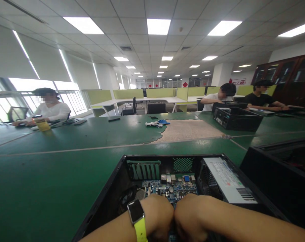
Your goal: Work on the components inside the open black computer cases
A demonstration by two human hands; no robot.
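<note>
An open black computer case lies on the green table in front of me, showing a blue motherboard and a grey power supply on its right side. My left hand, with a watch on a yellow-green strap at the wrist, and my right hand reach down into the case side by side, knuckles touching. Both are bent downward over the board. Their fingers are hidden below the frame's edge, so what they touch or hold does not show.
A black case panel lies to the right. Another open case sits far right, with two people seated behind it. A third person sits far left by a yellow cup. White and blue gloves lie near a worn brown patch.
</note>
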